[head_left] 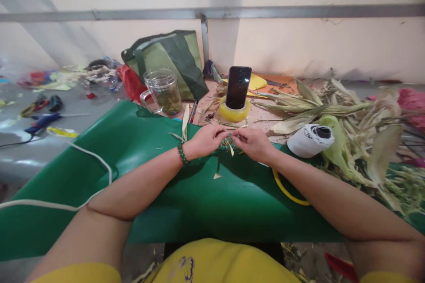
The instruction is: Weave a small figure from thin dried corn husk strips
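Over the green mat [186, 212] my two hands meet at the middle, fingertips pinched close together. My left hand [207, 140], with a green bead bracelet [182, 153] at the wrist, is closed. My right hand [254, 143] is closed too, facing it. What lies between the fingertips is too small to make out. Just beneath them are thin strands and a pale scrap of husk [231, 149]. A small triangular husk piece [217, 176] lies on the mat nearer to me. A dried husk strip [185, 124] stands up beyond my left hand.
Behind my hands a phone [238, 88] leans upright in a yellow tape roll [234, 112]. A glass mug [166, 93] and green bag [179, 62] stand at back left. Corn husks [352, 101] and a white roll [308, 141] lie right. A white cord [83, 150] crosses the left.
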Available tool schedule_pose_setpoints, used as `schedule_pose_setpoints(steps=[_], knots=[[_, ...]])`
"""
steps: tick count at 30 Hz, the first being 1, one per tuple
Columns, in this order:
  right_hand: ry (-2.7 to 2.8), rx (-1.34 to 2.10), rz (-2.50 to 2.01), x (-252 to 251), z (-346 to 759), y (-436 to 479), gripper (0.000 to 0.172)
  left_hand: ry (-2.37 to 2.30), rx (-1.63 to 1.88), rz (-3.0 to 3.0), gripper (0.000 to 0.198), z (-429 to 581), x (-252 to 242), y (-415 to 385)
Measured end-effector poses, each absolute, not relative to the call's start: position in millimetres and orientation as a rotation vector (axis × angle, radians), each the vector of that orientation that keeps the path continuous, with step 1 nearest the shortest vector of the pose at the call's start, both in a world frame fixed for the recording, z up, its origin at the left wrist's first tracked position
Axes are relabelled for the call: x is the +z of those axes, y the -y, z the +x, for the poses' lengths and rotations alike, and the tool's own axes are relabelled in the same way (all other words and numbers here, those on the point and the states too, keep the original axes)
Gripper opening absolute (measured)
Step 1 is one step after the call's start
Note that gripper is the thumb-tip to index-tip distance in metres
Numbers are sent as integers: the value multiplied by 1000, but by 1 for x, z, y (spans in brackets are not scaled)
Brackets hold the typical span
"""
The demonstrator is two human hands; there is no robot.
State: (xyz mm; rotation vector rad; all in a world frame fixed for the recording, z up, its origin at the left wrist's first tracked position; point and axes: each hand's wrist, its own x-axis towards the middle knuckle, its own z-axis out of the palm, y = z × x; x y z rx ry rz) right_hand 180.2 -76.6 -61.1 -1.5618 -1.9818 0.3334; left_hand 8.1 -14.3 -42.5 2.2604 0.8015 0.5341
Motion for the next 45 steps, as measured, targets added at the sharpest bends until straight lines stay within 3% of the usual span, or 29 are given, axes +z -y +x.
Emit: schedule_pose_setpoints(steps=[11, 25, 34, 39, 45], knots=[[1985, 354, -1523, -63, 179, 78, 17, -738, 338, 1951, 14, 6, -34, 12], [2001, 343, -1486, -62, 180, 78, 17, -790, 474, 2120, 27, 5, -38, 6], [2024, 325, -1491, -63, 180, 77, 17, -792, 539, 2373, 5, 3, -37, 13], [2011, 360, -1500, -62, 180, 77, 17, -825, 526, 2731, 13, 5, -40, 16], [2008, 341, -1477, -62, 180, 77, 16, -840, 568, 2635, 22, 4, -41, 14]])
